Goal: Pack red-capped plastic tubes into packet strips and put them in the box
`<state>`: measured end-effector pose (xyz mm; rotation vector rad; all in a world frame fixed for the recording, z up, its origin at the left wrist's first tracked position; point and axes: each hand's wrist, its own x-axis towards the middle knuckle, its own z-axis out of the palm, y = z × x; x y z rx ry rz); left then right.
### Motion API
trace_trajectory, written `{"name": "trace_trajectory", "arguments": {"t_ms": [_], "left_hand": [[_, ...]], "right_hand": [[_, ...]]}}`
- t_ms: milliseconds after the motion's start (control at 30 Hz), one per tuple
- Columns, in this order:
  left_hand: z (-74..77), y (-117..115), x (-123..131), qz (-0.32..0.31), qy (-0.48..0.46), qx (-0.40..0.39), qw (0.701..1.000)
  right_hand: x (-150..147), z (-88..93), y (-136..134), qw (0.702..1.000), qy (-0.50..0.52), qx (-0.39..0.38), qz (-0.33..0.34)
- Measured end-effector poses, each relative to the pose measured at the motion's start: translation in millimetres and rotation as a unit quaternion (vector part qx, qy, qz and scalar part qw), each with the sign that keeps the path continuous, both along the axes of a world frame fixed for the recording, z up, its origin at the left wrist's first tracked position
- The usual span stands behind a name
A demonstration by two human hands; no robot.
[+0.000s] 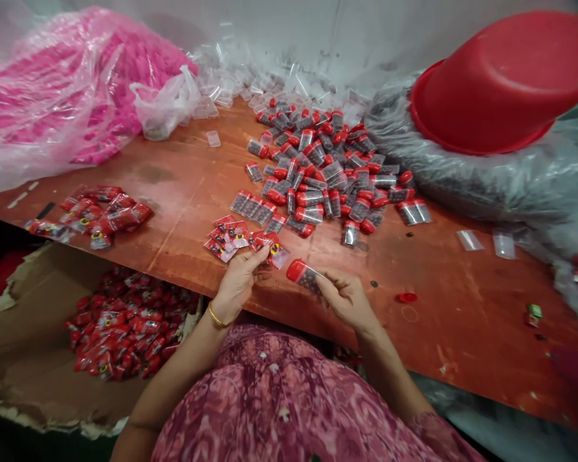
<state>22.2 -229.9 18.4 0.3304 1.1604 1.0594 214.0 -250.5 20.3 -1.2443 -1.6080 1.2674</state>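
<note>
My right hand (347, 298) holds a small clear vial with a red cap (302, 274), tilted, cap pointing left. My left hand (238, 279) pinches a small red printed packet (273, 247) at the near edge of the brown table (462, 308). More red packets (227, 239) lie just left of it. A big heap of the same red-capped vials (325, 173) covers the table's middle, beyond both hands.
A cardboard box (38, 359) at lower left holds several red packets, and more packets (101, 215) lie on the table above it. A pink-filled plastic bag (62, 96) sits far left, a red basin (501, 83) on grey bags far right, empty clear vials (250, 83) at the back.
</note>
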Motion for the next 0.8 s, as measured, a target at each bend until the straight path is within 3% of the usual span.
{"name": "trace_trajectory", "arguments": {"t_ms": [200,333,533,800], "left_hand": [[-1.4,-1,0,-0.044,0.057,0.041,0.997],[-0.9,-1,1,-0.042,0.088,0.064,0.993],[-3.6,-1,5,-0.032,0.119,0.135,0.983],[-7.1,0,0,-0.051,0.065,0.097,0.992]], "right_hand": [[-9,1.0,5,1.0,0.0,-0.019,0.006],[-12,0.5,8,0.999,0.005,-0.053,-0.001],[-15,1.9,6,0.994,0.007,-0.096,0.046],[-15,-2.8,5,0.998,-0.002,-0.059,0.015]]}}
